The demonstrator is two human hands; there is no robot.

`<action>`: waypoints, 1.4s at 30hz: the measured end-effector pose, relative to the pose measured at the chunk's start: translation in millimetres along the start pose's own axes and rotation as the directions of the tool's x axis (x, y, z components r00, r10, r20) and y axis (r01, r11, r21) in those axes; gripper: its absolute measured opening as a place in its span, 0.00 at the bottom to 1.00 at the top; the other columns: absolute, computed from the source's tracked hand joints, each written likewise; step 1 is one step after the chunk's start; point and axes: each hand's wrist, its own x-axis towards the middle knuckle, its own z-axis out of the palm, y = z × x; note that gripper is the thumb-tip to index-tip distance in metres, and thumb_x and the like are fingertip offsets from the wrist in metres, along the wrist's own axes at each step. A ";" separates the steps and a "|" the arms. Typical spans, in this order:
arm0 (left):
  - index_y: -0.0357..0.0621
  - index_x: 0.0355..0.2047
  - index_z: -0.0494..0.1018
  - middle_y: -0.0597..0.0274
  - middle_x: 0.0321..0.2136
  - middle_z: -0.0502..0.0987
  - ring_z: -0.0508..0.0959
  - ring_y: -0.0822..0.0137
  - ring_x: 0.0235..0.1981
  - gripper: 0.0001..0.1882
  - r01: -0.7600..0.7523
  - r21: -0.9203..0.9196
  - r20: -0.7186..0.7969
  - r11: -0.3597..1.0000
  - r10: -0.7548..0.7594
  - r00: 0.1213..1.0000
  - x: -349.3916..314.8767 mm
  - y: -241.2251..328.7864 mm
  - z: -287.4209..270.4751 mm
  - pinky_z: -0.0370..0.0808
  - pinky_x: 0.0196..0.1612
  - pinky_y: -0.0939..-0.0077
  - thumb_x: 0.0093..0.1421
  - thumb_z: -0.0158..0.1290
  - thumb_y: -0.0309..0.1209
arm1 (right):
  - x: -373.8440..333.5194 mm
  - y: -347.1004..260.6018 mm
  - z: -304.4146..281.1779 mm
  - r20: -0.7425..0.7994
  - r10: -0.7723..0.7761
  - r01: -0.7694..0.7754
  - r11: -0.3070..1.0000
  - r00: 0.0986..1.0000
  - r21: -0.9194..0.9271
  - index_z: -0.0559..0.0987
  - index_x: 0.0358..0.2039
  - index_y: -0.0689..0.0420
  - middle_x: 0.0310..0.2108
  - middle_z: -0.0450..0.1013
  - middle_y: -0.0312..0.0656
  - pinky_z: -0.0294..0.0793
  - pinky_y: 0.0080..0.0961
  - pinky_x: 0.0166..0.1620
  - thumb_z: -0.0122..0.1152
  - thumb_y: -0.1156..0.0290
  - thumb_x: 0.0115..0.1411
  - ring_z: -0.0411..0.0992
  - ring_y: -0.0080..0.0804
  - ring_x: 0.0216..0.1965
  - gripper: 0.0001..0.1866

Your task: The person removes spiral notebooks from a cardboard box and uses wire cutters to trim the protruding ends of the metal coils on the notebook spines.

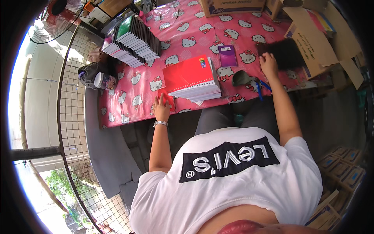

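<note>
My left hand [161, 107] rests with its fingers apart on a small red notebook [170, 102] at the table's near edge. Just beyond it stands a stack of red-covered notebooks [187, 74] with punched holes along the near side. My right hand [269, 65] is at the left side of a dark, bristly heap [286, 52], which looks like many thin black coils. Its fingers are curled and drawn together; whatever is between them is too small to make out. A purple notebook [227, 55] lies between the red stack and my right hand.
Blue-handled pliers [260, 89] and a dark rounded object [241, 78] lie near the front edge. Stacks of black-bound notebooks [134, 39] stand back left, beside a white cup [100, 80]. An open cardboard box [311, 50] is at the right. A fan [54, 17] stands far left.
</note>
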 end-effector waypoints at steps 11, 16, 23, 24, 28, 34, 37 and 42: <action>0.37 0.49 0.73 0.49 0.46 0.74 0.74 0.50 0.48 0.15 -0.105 -0.444 -0.361 0.890 -0.070 0.930 26.8 36.7 -92.7 0.71 0.51 0.60 0.64 0.52 0.28 | 33.3 -8.5 19.6 0.187 0.164 -0.126 0.971 0.969 -0.202 0.76 0.43 0.59 0.46 0.72 0.55 0.76 0.46 0.48 0.60 0.68 0.56 0.74 0.56 0.47 0.15; 0.44 0.46 0.76 0.55 0.48 0.75 0.75 0.53 0.48 0.22 -0.851 0.003 -0.336 0.525 0.802 0.493 -27.9 212.2 -224.5 0.73 0.51 0.62 0.49 0.65 0.28 | 40.5 -5.3 -8.5 -0.197 -0.008 -0.001 0.999 0.980 -0.047 0.75 0.49 0.58 0.48 0.71 0.56 0.76 0.44 0.49 0.57 0.72 0.56 0.73 0.56 0.47 0.19; 0.46 0.36 0.80 0.63 0.34 0.81 0.81 0.60 0.34 0.12 -0.900 -0.124 0.064 0.419 0.908 0.414 -14.3 235.9 -235.1 0.79 0.36 0.67 0.49 0.65 0.30 | 17.3 -87.0 -84.1 -0.243 -0.337 0.411 0.819 0.910 0.400 0.78 0.47 0.59 0.43 0.74 0.51 0.76 0.37 0.45 0.52 0.81 0.53 0.75 0.49 0.40 0.19; 0.45 0.35 0.80 0.63 0.34 0.81 0.81 0.59 0.33 0.11 -0.897 -0.140 0.065 0.419 0.908 0.414 -13.1 238.5 -234.5 0.79 0.35 0.67 0.49 0.64 0.28 | 6.7 -97.2 -92.7 -0.190 -0.338 0.388 0.809 0.922 0.442 0.77 0.49 0.58 0.43 0.75 0.48 0.75 0.33 0.44 0.51 0.81 0.53 0.75 0.43 0.40 0.21; 0.45 0.36 0.80 0.63 0.34 0.80 0.81 0.59 0.34 0.12 -0.917 -0.116 0.079 0.381 0.924 0.373 -11.7 240.8 -234.4 0.79 0.36 0.66 0.49 0.64 0.27 | -31.9 -140.6 -120.1 0.077 -0.331 0.201 0.725 0.941 0.659 0.76 0.53 0.58 0.43 0.76 0.38 0.71 0.21 0.39 0.50 0.83 0.53 0.71 0.22 0.35 0.25; 0.48 0.44 0.78 0.64 0.41 0.79 0.80 0.61 0.35 0.19 -0.926 0.122 -0.002 0.357 0.933 0.359 -29.0 242.8 -223.1 0.79 0.38 0.68 0.49 0.61 0.26 | -52.1 -175.3 -123.3 0.187 -0.386 0.025 0.484 0.903 0.875 0.75 0.53 0.63 0.40 0.74 0.34 0.68 0.15 0.34 0.51 0.82 0.57 0.67 0.12 0.31 0.22; 0.47 0.45 0.77 0.63 0.43 0.79 0.79 0.62 0.35 0.20 -0.930 0.138 0.001 0.340 0.939 0.344 -31.9 237.4 -216.9 0.79 0.38 0.69 0.49 0.60 0.26 | -52.3 -180.5 -123.5 0.164 -0.374 0.035 0.472 0.913 0.881 0.75 0.53 0.62 0.39 0.74 0.35 0.69 0.15 0.34 0.52 0.81 0.58 0.68 0.13 0.31 0.21; 0.44 0.45 0.77 0.61 0.43 0.80 0.79 0.63 0.35 0.20 -0.939 0.174 -0.018 0.297 0.954 0.298 -45.5 232.4 -211.8 0.79 0.37 0.68 0.49 0.59 0.25 | -54.6 -189.2 -130.0 0.101 -0.374 0.118 0.521 0.922 0.846 0.76 0.50 0.63 0.36 0.77 0.39 0.73 0.21 0.36 0.57 0.76 0.60 0.72 0.19 0.32 0.17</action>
